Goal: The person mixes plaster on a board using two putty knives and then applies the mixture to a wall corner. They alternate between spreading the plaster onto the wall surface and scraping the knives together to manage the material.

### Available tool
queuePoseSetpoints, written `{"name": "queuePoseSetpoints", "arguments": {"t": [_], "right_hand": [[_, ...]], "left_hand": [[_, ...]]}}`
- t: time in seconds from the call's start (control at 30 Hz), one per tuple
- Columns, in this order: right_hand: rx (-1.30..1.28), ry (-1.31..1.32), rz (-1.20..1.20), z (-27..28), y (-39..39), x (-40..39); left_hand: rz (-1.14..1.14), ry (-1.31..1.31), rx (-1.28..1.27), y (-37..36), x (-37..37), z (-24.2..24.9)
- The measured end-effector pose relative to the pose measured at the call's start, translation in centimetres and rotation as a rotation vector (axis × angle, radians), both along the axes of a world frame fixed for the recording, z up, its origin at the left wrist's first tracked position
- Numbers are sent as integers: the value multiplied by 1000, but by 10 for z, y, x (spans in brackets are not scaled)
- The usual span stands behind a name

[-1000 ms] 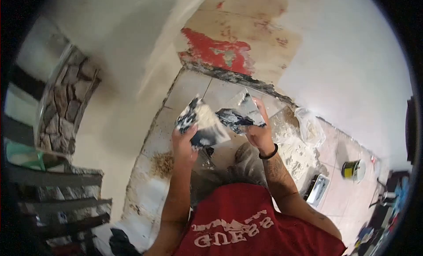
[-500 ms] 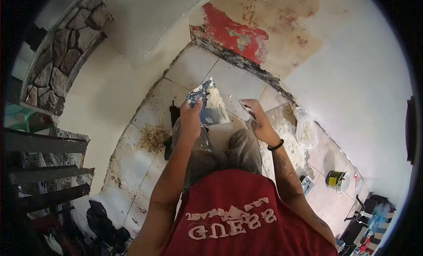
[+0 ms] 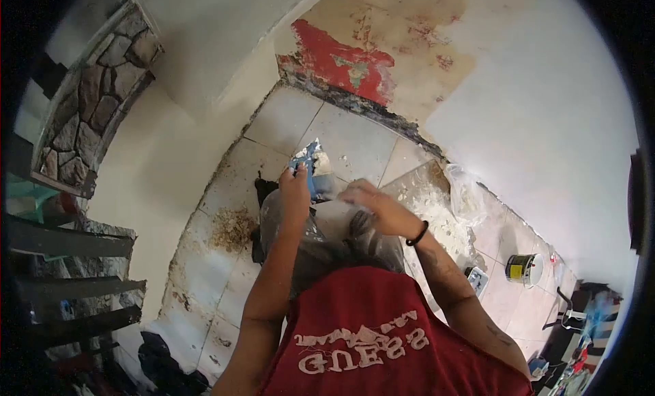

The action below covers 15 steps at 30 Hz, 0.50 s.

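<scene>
My left hand (image 3: 295,191) is closed around a blue flat putty board (image 3: 321,186), which carries cream-white putty (image 3: 319,163) on its upper part. My right hand (image 3: 375,203) is beside the board's lower right corner, its fingers curled and somewhat smeared by motion. The thin-bladed putty knife it grips was clearer a moment ago; now the hand mostly hides it. Both hands are over my knees, which are covered in dusty, greyish trousers (image 3: 314,242).
A damaged wall with a red patch (image 3: 341,62) rises ahead. White powder (image 3: 437,208) and a clear plastic bag (image 3: 467,195) lie on the tiled floor to the right, near a bucket (image 3: 524,270). Brown debris (image 3: 234,229) lies left. Dark slats (image 3: 75,239) stand far left.
My right hand has moved left and down, closer to my left hand, and turned palm-down. The blue board has tilted and lowered slightly. The head view has shifted a little.
</scene>
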State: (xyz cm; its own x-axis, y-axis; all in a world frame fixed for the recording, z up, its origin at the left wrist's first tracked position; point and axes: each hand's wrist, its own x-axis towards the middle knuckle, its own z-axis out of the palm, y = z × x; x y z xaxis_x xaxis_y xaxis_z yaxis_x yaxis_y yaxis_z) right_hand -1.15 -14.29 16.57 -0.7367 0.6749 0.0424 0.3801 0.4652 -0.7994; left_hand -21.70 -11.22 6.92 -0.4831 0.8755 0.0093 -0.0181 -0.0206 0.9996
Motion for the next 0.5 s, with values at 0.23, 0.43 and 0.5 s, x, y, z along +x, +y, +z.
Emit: {"name": "queuePoseSetpoints", "arguments": {"t": [0.23,0.43,0.5], "right_hand": [[331,0,-125,-6,19,-20],[112,-155,162,-20,-3,-6],[57,20,118,8,4,5]], "left_hand": [[-42,146,-90,-15,15,42],[74,236,-135,2,-11,8],[52,-83,-148,-1,-14,13]]}}
